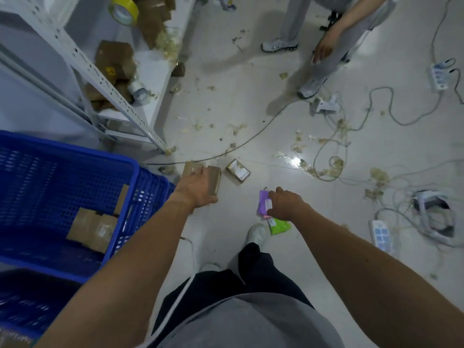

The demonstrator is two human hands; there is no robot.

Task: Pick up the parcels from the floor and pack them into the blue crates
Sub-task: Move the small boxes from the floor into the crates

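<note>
Two parcels are in hand at the pick-up step: the left hand (198,190) curls round a brown cardboard box (215,181) just beside the blue crate (130,164), the right hand (285,205) pinches a purple mailer (263,204) low over the floor (223,229), and both next need carrying into that crate.

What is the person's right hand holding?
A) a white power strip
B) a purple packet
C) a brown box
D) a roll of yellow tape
B: the right hand has its fingers closed on the edge of the purple packet, low over the floor.
</note>
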